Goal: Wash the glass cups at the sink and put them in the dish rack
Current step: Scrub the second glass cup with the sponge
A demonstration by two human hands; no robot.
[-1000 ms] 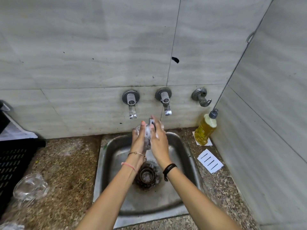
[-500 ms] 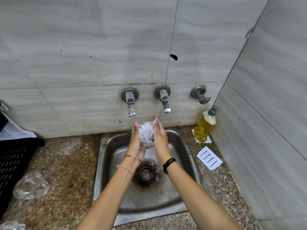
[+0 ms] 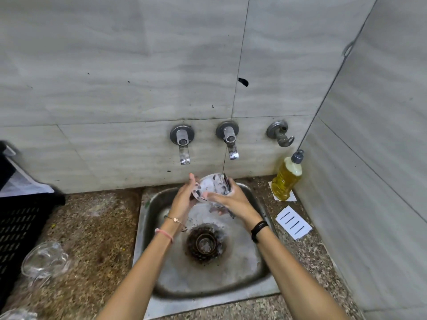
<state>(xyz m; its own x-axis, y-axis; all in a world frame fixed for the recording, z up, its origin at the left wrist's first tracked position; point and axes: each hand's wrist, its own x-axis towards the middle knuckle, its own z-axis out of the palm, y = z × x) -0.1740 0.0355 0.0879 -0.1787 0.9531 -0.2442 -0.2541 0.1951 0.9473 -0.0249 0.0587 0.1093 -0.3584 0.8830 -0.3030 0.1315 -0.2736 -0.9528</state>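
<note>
Head view: sudsy glass cup (image 3: 211, 184) over the sink (image 3: 144, 250), under the taps, cupped in left hand (image 3: 183, 198), clasped by right hand (image 3: 234, 200), thumb across its front. Liable to slip on foam and crack against steel. Speckled stone counter (image 3: 92, 227), grey tiled corner, black dish rack (image 3: 20, 227) far left.

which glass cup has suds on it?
The sudsy glass cup gripped by the left hand and right hand over the sink; the counter cup to its left is clear, untouched.
</note>
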